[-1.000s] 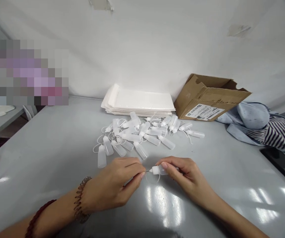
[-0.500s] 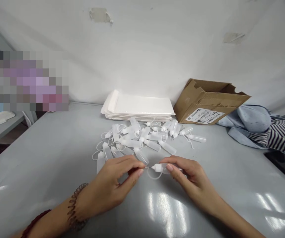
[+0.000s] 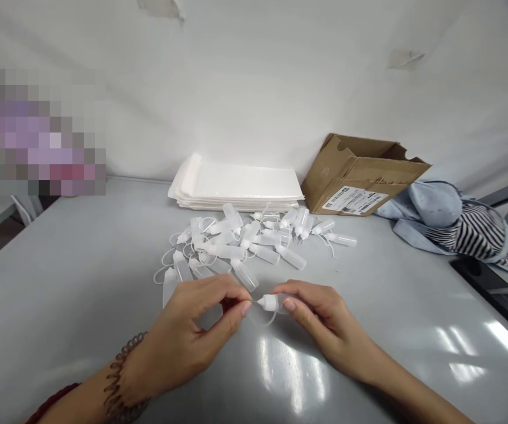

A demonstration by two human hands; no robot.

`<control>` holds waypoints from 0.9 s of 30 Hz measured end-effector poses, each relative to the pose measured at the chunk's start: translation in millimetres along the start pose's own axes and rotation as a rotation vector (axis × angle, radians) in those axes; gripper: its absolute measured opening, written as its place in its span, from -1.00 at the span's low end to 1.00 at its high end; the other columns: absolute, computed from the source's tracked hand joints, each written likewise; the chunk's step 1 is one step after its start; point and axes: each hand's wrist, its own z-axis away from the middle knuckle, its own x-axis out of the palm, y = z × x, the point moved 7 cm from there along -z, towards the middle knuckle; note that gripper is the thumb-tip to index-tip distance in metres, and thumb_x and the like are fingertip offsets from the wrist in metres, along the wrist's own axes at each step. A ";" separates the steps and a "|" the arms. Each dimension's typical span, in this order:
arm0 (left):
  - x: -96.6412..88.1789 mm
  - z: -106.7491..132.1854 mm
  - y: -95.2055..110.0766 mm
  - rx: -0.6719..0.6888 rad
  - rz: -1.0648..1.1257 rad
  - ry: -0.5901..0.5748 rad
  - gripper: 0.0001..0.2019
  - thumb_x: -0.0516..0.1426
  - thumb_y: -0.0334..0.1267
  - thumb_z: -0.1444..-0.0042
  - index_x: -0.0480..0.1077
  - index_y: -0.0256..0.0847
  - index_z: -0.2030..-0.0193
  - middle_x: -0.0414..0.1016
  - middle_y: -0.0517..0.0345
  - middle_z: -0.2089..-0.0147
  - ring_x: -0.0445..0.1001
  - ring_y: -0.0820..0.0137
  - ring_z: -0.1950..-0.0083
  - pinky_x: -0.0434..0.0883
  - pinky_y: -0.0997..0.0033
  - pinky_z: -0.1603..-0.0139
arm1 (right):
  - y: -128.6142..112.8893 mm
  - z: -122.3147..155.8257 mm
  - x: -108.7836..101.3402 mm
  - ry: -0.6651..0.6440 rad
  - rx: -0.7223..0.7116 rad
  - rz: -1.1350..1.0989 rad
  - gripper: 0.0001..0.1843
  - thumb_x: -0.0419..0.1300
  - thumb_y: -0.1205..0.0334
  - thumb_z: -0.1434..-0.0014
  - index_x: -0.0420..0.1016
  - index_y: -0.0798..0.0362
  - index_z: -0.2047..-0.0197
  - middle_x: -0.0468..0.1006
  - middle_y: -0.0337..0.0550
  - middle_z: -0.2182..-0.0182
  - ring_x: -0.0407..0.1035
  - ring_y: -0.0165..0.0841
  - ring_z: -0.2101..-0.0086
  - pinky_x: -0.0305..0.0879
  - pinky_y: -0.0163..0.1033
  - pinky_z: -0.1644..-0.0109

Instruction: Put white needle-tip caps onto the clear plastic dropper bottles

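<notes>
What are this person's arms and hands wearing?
The left hand and right hand are bare, with no gloves, and no sleeves show. The left wrist wears a dark coiled bracelet, shaped like a spiral cord, and a dark red band sits further up that arm. The right arm shows no jewellery.

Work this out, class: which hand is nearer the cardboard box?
Right. The right hand, holding a bottle, lies in front of the cardboard box, slightly to its left; the left hand lies much farther left.
</notes>
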 end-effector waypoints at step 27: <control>10.4 4.8 2.6 0.011 0.041 -0.069 -0.85 0.01 -0.47 -0.15 0.37 -0.25 0.36 0.37 0.23 0.45 0.34 0.51 0.41 0.30 0.54 0.36 | -3.3 3.0 5.1 -0.037 -0.001 0.021 -0.77 -0.01 0.24 -0.30 0.48 -0.02 0.15 0.50 -0.24 0.45 0.42 -0.35 0.34 0.28 -0.35 0.37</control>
